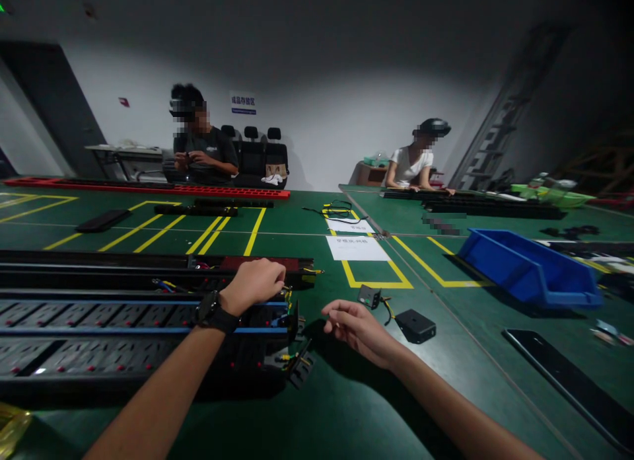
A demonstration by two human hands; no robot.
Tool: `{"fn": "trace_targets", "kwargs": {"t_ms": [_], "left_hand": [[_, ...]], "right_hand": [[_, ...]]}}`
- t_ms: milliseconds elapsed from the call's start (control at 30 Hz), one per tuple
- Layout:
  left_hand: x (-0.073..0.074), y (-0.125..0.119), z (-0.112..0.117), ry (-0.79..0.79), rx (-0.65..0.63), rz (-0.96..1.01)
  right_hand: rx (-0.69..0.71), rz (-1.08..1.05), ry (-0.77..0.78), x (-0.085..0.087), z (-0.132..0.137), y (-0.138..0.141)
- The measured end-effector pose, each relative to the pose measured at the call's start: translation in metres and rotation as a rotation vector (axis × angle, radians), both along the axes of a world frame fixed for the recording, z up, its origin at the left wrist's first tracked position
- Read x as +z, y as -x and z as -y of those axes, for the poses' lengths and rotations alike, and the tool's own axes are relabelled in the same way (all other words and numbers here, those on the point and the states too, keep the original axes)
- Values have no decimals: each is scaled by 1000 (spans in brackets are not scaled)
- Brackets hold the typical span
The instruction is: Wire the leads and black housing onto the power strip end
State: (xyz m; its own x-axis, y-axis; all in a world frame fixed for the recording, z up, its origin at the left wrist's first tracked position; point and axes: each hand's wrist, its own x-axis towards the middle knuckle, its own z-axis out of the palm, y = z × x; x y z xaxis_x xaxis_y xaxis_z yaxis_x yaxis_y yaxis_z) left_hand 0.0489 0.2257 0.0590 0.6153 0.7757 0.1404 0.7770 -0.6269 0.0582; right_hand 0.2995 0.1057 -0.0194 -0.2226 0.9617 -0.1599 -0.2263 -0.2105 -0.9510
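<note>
Several long black power strips (123, 357) with socket slots and red dots lie side by side at the left, two of them edged in blue. Over the far strip's right end, my left hand (255, 283) is closed with fingers curled down; what they grip is hidden. Yellow-green wires and a dark end plate (296, 321) show just below it. My right hand (356, 329) hovers right of the strip ends, its fingers loosely bent and apart, nothing seen in them. Beyond it are a small black box (416, 326) and a wired end piece (369, 296).
A blue bin (532, 268) stands at the right, with a dark phone-like slab (569, 381) nearer me. White paper sheets (357, 248) lie on the green table. Two co-workers are across it, one by a long red rail (148, 188), one by black strips (490, 204).
</note>
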Motion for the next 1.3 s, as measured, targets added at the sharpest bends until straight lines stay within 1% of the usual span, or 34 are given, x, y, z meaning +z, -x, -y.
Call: {"fn": "trace_targets", "kwargs": {"t_ms": [233,500,633,833,1067,1300], "left_hand": [[6,-4,5,79,44,-30],[8,-2,3,158,76,-46],[9,-3,3,151,86,-42],[3,-2,-6,255,42,20],[-9,-7,-5,222,-18,130],[-12,-7,-3,218,-71,159]], "right_hand": [[10,-17,5,0,1,0],[20,-60,18,1,1,0],[18,-69,24,-1,1,0],[15,-89,51,-4,-1,-1],[20,-73,47,-2,-1,-1],[17,-65,53,-2,-1,-1]]}}
